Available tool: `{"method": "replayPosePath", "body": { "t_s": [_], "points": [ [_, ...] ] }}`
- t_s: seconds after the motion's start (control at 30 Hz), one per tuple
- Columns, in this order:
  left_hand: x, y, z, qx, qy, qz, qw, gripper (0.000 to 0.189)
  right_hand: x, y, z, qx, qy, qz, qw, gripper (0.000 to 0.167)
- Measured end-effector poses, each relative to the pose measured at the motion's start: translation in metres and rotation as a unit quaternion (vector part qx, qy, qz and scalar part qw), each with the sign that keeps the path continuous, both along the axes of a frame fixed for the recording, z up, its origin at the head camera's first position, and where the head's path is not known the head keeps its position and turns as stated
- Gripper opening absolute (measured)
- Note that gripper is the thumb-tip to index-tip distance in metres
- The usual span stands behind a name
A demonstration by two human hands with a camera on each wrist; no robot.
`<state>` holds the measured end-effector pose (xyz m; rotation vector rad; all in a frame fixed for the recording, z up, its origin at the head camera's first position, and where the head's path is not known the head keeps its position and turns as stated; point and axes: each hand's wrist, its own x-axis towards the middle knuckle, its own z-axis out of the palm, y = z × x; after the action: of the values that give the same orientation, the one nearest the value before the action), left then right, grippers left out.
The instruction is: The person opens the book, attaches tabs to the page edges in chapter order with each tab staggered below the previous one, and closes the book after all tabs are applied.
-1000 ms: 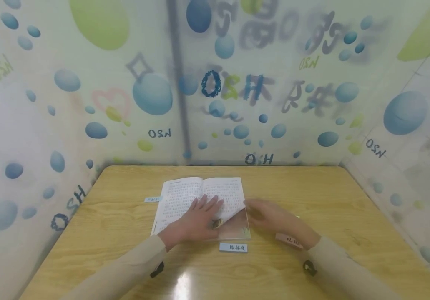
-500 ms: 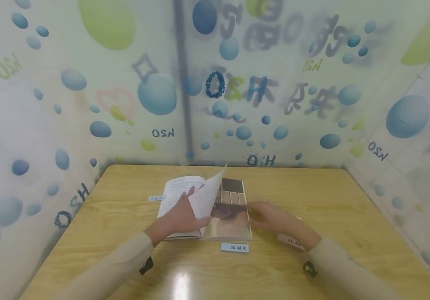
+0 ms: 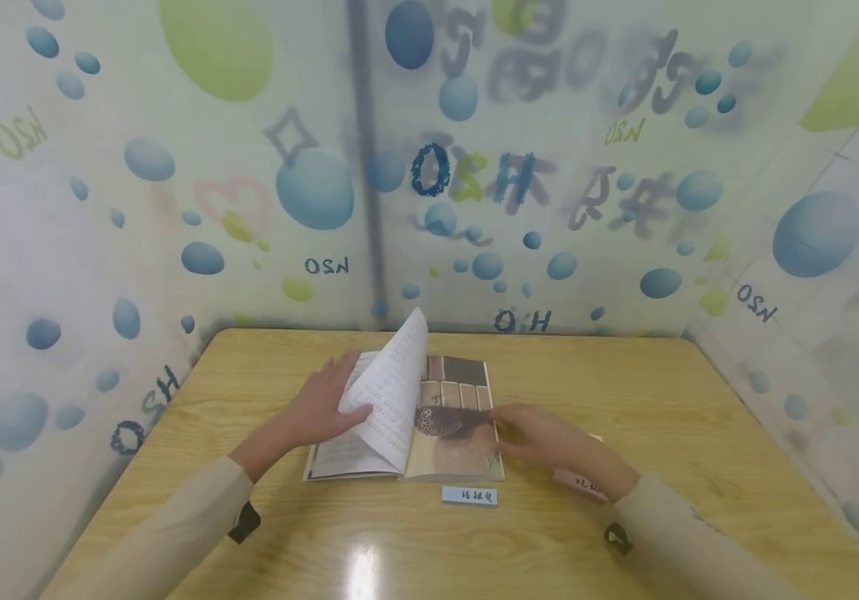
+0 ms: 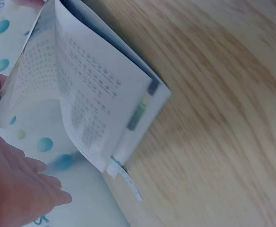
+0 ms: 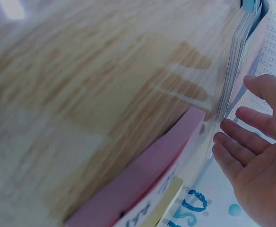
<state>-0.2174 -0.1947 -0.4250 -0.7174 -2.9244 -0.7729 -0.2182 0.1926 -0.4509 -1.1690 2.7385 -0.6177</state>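
Looks halfway through turning page (image 3: 393,392) of book (image 3: 451,429) on desk (image 3: 586,371); yet to lay flat on left. Touching page with loose left hand (image 3: 317,408), resting relaxed right hand (image 3: 541,435) at book's right edge, gripping nothing.

The pages (image 3: 392,383) are matt paper, the table (image 3: 586,375) glossy wood.

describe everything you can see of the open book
The book lies open on the wooden table, its paper pages thin-looking. A text-printed raised leaf curves up, leaning left; the right page shows a brownish picture. A pale blue tab juts from the left side. The left hand has its thumb against the leaf; the right hand is at the right edge, touch unclear.
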Motion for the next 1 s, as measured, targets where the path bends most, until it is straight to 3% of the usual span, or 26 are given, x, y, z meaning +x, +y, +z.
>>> {"method": "replayPosePath", "body": {
  "t_s": [0.17,0.33,0.47,0.57,0.77,1.0],
  "points": [
    [0.005,-0.014,-0.003,-0.01,0.004,0.004,0.9999,0.09,0.0,0.0,-0.001,-0.004,0.001,0.001,1.0,0.045],
    [0.012,-0.02,-0.005,-0.037,0.005,0.014,0.9992,0.088,0.003,-0.005,0.001,-0.021,0.029,0.017,0.9992,0.039],
    [0.016,-0.023,-0.013,-0.053,0.029,0.019,0.998,0.087,0.008,-0.013,0.001,-0.025,0.038,0.037,0.9983,0.04],
    [0.018,-0.021,-0.02,-0.053,0.057,0.018,0.9968,0.087,0.012,-0.018,0.0,-0.003,0.012,0.035,0.9993,0.049],
    [0.019,-0.004,-0.027,-0.06,0.078,-0.007,0.9952,0.087,0.013,-0.025,-0.002,0.03,-0.027,0.036,0.9985,0.067],
    [0.016,0.028,-0.028,-0.088,0.039,-0.045,0.9944,0.08,0.011,-0.029,-0.001,0.049,-0.034,0.04,0.9974,0.07]
  ]
}}
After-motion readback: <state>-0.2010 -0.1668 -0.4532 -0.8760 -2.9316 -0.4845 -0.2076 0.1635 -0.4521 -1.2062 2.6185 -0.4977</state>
